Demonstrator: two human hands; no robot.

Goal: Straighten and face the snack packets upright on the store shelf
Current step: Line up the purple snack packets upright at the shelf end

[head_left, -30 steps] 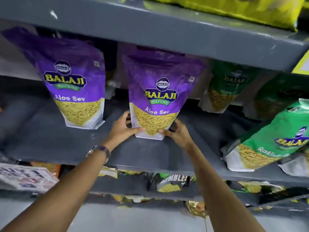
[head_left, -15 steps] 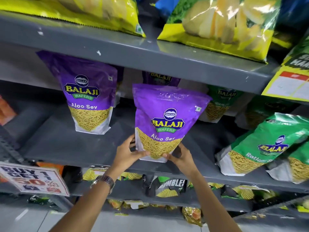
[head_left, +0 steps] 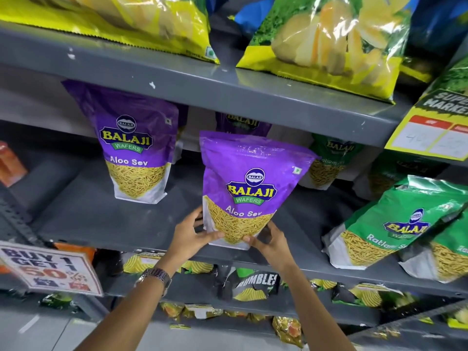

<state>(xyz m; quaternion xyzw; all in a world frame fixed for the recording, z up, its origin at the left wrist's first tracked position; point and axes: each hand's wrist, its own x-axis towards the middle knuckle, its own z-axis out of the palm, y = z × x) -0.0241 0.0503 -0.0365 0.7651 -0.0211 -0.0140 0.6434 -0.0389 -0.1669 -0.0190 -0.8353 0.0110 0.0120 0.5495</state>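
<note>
A purple Aloo Sev packet [head_left: 249, 183] stands upright near the front edge of the grey middle shelf [head_left: 106, 224], label facing me. My left hand [head_left: 193, 235] grips its lower left corner and my right hand [head_left: 269, 243] grips its lower right corner. A second purple Aloo Sev packet [head_left: 135, 145] stands upright further back on the left. Another purple packet [head_left: 241, 122] is partly hidden behind the held one. Green Ratlami Sev packets [head_left: 395, 224] lean tilted at the right.
The upper shelf [head_left: 228, 89] carries yellow chip bags [head_left: 326, 39]. A "Buy 1 Get 1" sign [head_left: 50, 269] hangs at the lower left. Small packets [head_left: 255, 285] crowd the lower shelf. A yellow price tag [head_left: 435, 127] hangs at the right. More green packets [head_left: 331, 160] stand at the back.
Both hands have drawn the purple packet forward from the back of the shelf to near its front edge. The camera has tilted up, so the upper shelf's chip bags show.
</note>
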